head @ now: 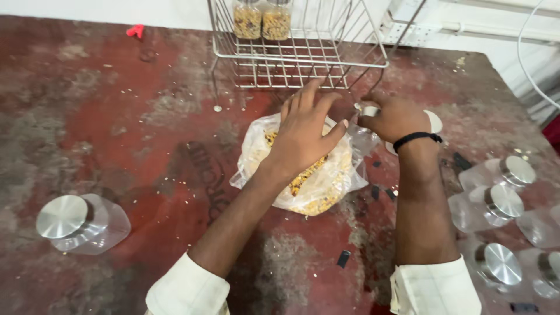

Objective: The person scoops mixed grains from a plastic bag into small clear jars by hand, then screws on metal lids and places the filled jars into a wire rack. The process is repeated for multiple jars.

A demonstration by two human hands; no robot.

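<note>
Left hand (303, 131) flat on grain bag (315, 186) (right hand (392, 118) perhaps gripping a jar (429, 125)).

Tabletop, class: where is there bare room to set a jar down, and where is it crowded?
Free: the wide red table stretch between the wire basket, the grain bag and the lone jar; also the near edge between the sleeves. Crowded: the right side, packed with empty jars, and around both hands.

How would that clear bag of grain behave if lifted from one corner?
Probably floppy: the bag lies flat and wrinkled on the table under the left hand, so it would sag. The loose grain inside would likely slide to the low end. Spilling seems likely, since bits already dot the table and the right hand is at its top edge.
</note>
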